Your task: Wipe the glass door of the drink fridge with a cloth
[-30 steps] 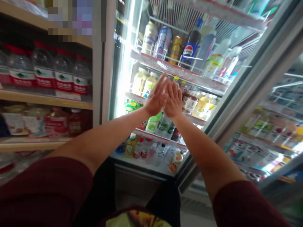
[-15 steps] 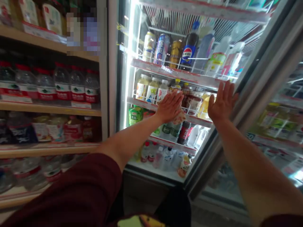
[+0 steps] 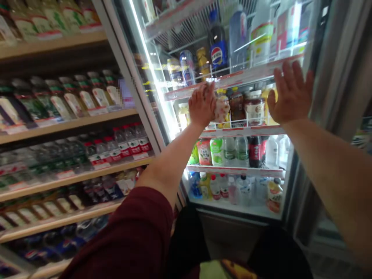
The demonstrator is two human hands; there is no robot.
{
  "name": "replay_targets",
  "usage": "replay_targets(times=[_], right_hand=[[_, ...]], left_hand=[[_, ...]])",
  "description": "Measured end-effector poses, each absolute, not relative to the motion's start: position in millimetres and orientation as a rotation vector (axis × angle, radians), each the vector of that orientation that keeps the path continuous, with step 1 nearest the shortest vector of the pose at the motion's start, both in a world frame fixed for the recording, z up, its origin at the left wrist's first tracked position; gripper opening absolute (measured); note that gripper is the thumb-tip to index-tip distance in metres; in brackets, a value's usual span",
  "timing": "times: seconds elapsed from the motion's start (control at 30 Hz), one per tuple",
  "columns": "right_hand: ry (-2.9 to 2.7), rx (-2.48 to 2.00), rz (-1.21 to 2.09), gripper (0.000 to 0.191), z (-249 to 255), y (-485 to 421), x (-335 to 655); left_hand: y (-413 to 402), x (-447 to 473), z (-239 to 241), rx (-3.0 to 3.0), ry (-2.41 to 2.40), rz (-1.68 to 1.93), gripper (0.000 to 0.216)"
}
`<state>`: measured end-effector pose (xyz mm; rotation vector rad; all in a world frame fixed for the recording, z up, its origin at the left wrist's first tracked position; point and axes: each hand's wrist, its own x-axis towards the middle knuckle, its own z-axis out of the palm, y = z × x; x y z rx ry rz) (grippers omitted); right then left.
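My left hand [image 3: 201, 105] is raised in front of the open drinks fridge [image 3: 232, 79], level with the shelf of jars and bottles [image 3: 247, 108]. Its fingers are bent around a pale pinkish crumpled wad [image 3: 222, 109], maybe a cloth, held close to that shelf. My right hand [image 3: 290, 95] is up at the right end of the same shelf, beside the fridge door frame [image 3: 322, 73]. It is open with fingers spread and holds nothing. A Pepsi bottle [image 3: 217, 54] and cans [image 3: 187, 66] stand on the shelf above both hands.
Lower fridge shelves carry green-labelled bottles [image 3: 229, 149], a cola bottle [image 3: 255, 149] and small bottles [image 3: 223, 188] at the bottom. The glass door [image 3: 348, 97] stands open at the right. Wooden shelves [image 3: 72, 124] packed with water bottles [image 3: 124, 143] fill the left.
My hands, pressed together a second ago, have parted; the right one swung right to the door frame and both rose. The view has tilted left and drawn closer to the fridge.
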<state>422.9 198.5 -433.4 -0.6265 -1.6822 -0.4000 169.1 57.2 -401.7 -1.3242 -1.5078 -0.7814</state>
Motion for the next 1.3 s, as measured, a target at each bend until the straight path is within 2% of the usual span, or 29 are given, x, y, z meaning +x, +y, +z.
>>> replay_targets(times=[0.07,0.17,0.3,0.47,0.57,0.67,0.77,0.83,0.9,0.97,1.1,1.2,1.3], right_hand=[[-1.683,-0.616,-0.393,0.065,-434,198,422],[-1.696,-0.603,-0.392,0.065,-435,198,422],[-1.726,-0.608,-0.411,0.066,-436,200,425],[-1.759,-0.630,-0.437,0.069,-435,199,430],[-1.769,-0.653,-0.438,0.069,-434,198,431],[-1.762,-0.641,-0.424,0.068,-434,198,430],[-1.742,-0.614,-0.418,0.068,-434,200,428],[-1.744,-0.599,-0.404,0.070,-434,202,428],[-1.752,-0.596,-0.384,0.075,-433,204,429],[-1.758,-0.607,-0.378,0.077,-432,204,429],[-1.769,-0.662,-0.386,0.076,-430,200,430],[-1.771,-0.656,-0.382,0.076,-431,198,430],[-1.731,-0.607,-0.394,0.071,-433,198,429]], left_hand=[[63,176,-418,-1.311,-1.478,-0.816,0.063],[67,191,-436,-1.387,-1.466,-0.628,0.067],[69,204,-410,-1.494,-1.464,-0.348,0.070],[78,197,-356,-1.203,-1.581,-0.651,0.079],[79,198,-370,-1.155,-1.583,-0.752,0.077],[72,206,-413,-1.343,-1.506,-0.540,0.076],[64,205,-443,-1.717,-1.285,-0.101,0.068],[61,198,-441,-1.875,-1.105,0.123,0.062],[62,189,-421,-1.902,-1.000,0.184,0.061],[63,177,-392,-1.813,-1.012,0.062,0.063],[65,153,-344,-1.419,-1.256,-0.436,0.069],[67,145,-341,-1.266,-1.392,-0.635,0.070],[69,149,-366,-1.218,-1.427,-0.709,0.071]])
